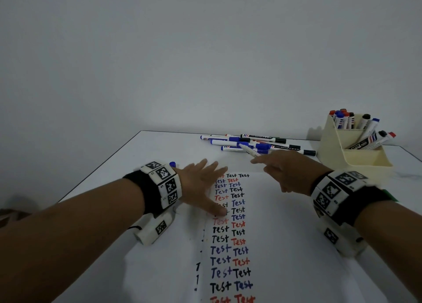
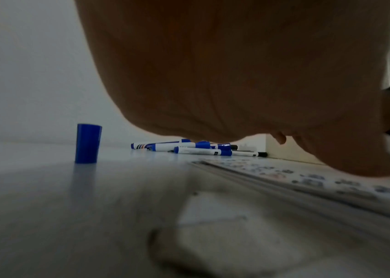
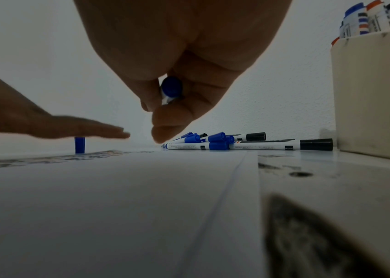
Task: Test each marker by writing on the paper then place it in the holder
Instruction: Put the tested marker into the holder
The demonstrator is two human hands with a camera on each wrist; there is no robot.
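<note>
My left hand (image 1: 203,181) lies flat with spread fingers on the paper (image 1: 285,234), covering part of the left column of "Test" words. My right hand (image 1: 285,170) hovers over the paper's far edge. It pinches a white marker with blue ends (image 1: 250,151), whose blue end (image 3: 171,88) shows between the fingers in the right wrist view. A loose blue cap (image 1: 172,164) stands upright on the table left of my left wrist, also seen as the cap (image 2: 88,143). The cream holder (image 1: 356,151) stands at the far right with several markers in it.
A pile of several blue and black markers (image 1: 251,143) lies beyond the paper, just ahead of my right hand. The table's left edge (image 1: 98,167) runs diagonally. A plain wall stands behind the table. The holder's front compartment (image 1: 367,159) shows no markers.
</note>
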